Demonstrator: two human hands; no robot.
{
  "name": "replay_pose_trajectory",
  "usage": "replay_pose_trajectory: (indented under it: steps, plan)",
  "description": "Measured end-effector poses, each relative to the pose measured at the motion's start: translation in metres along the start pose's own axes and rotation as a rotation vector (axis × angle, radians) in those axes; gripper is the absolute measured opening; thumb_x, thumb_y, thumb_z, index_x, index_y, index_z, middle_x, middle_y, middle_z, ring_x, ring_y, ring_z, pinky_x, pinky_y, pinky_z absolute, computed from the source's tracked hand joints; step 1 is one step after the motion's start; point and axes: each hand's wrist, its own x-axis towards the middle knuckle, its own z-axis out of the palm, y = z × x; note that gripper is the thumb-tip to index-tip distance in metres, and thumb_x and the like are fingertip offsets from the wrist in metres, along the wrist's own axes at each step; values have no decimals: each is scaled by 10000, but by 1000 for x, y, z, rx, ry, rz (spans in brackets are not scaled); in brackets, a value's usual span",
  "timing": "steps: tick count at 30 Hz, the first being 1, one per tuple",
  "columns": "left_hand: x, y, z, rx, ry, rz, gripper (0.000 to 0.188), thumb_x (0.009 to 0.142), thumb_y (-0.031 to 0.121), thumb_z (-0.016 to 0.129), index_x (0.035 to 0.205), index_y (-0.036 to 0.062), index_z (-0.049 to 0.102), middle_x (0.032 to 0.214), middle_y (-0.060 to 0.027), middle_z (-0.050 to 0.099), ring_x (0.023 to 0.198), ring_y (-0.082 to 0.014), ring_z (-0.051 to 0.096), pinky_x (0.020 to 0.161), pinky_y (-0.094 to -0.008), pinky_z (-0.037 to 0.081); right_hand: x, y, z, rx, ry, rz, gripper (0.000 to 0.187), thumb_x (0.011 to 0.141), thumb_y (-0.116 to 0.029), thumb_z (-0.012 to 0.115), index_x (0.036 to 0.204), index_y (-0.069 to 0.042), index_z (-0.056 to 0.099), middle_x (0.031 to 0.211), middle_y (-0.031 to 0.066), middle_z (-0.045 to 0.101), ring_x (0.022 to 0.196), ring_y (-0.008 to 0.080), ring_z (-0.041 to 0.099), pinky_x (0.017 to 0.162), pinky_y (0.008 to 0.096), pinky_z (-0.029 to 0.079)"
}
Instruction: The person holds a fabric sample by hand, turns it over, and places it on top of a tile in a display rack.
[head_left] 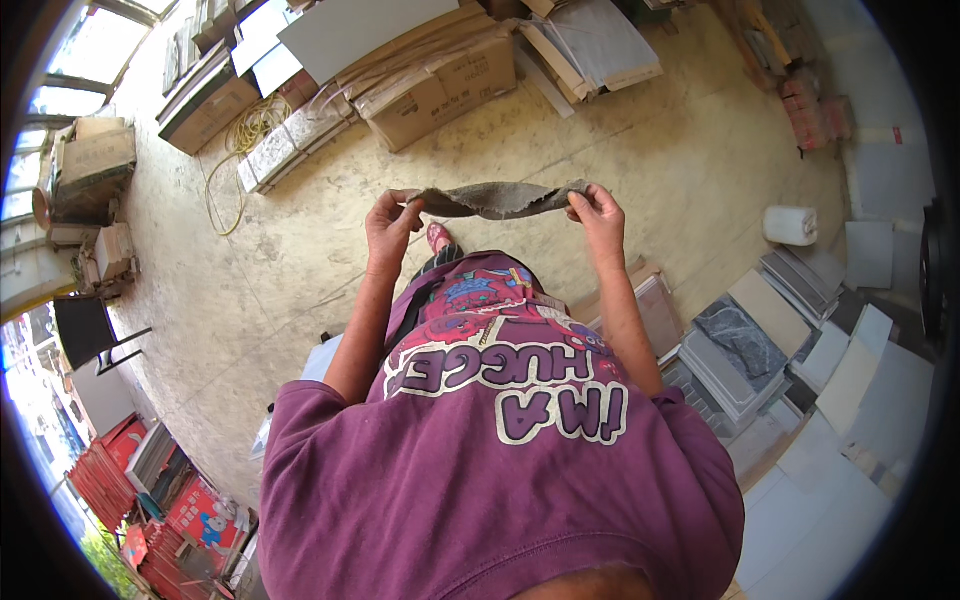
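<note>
A grey-brown cloth [490, 201] with frayed edges is stretched out in front of me, sagging a little between my two hands. My left hand [392, 222] pinches its left end. At the other end, my right hand [598, 210] grips the cloth between thumb and fingers. Both arms reach forward over my purple printed shirt. Below the cloth, one red shoe shows on the floor.
Long cardboard boxes [440, 90] lie ahead, with a yellow cord [228, 180] coiled beside them. Stacked tiles [735, 340] and a white plastic jug [790, 226] stand at the right. A black chair [85, 330] and red boxes [195, 525] are at the left.
</note>
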Motion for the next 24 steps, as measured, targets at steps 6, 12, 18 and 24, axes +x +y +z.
replay_pose_trajectory:
  steps: [6,12,18,24]
  plan:
    - [51,14,-35,-48,-2,6,47,830,78,588,831,44,557,645,-5,557,531,-75,506,510,-207,398,42,-12,9,-46,159,-6,226,812,-109,626,995,18,592,792,11,606,610,62,561,580,210,492]
    - [88,11,-52,-45,19,-59,51,831,81,588,831,49,548,638,-6,553,524,-76,507,501,-206,395,71,-26,24,-60,214,-6,216,817,-123,622,970,20,570,761,31,597,607,88,572,576,228,507]
    - [114,8,-35,-28,61,-98,56,821,75,596,827,38,554,626,3,545,505,-64,492,481,-194,379,107,-26,25,-105,81,37,165,839,-104,579,956,11,563,786,41,600,653,104,590,597,229,507]
    - [143,11,-10,-45,144,-55,70,813,78,608,831,32,558,645,4,548,506,-58,491,482,-190,382,170,-32,23,-74,-95,51,159,841,-82,573,969,11,567,842,42,609,679,91,588,614,222,502]
